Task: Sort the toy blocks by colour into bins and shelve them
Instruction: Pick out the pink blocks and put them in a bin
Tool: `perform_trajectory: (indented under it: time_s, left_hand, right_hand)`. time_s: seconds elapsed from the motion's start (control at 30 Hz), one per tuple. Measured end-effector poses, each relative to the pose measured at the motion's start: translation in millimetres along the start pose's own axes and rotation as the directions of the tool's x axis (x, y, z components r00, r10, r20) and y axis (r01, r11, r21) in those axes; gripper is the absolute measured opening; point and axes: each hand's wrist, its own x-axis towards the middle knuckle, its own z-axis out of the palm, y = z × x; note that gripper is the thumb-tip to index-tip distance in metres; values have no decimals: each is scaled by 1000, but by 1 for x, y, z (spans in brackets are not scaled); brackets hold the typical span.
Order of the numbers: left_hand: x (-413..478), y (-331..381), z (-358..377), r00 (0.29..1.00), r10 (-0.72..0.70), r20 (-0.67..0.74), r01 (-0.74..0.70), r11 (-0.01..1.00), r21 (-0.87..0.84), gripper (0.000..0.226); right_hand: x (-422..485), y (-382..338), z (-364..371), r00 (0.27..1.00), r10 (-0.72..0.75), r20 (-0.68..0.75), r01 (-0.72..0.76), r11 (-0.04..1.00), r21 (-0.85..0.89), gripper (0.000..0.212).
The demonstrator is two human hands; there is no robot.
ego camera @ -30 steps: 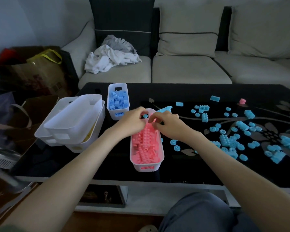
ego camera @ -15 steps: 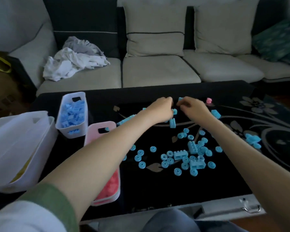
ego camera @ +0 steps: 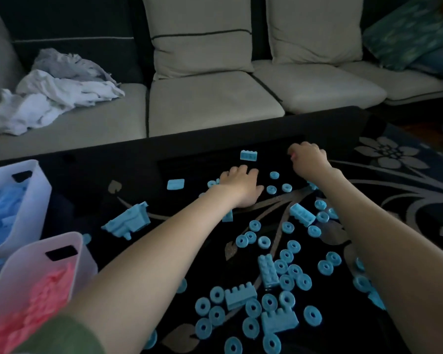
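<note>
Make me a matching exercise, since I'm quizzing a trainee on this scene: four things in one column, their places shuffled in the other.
1 pink-block bin
2 blue-block bin
3 crumpled clothes
4 right hand

A on the sofa seat
B far edge of the table, pinching a pink piece
C picture's left edge, behind the other bin
D bottom left, nearest the camera

Pairs: 1-D, 2-C, 3-A, 4-B

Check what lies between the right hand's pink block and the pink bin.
From the pink block to the pink bin, the left hand and forearm cross the line, above blue blocks. Nothing else visible.
</note>
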Motion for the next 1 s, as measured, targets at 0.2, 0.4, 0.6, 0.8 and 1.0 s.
perform_trajectory:
  time_s: [0.2, 0.4, 0.6, 0.8, 1.0]
  left_hand:
    - [-32, 0, -33, 999, 39, -24, -39, 999, 9, 51]
    - [-137, -52, -79, 999, -54, -7, 54, 973, 224, 54]
    - [-262, -122, -87, 982, -186, -39, 190, 955, 226, 37]
    - [-345, -159, -56, 941, -332, -59, 333, 943, -3, 45]
    - [-380, -178, -19, 892, -367, -265, 349, 930, -114, 48]
  right_hand:
    - [-46, -32, -41, 976, -106, -191, 142, 972, 188, 26]
    - [-159, -132, -85, 913, -355, -202, 408, 812, 418, 16]
    - [-264, -247, -82, 773, -632, -52, 527, 594, 608, 14]
    - [-301, -286, -65, 703, -690, 169, 509, 655, 558, 62]
    - [-325, -276, -61, 770, -596, 226, 399, 727, 559, 73]
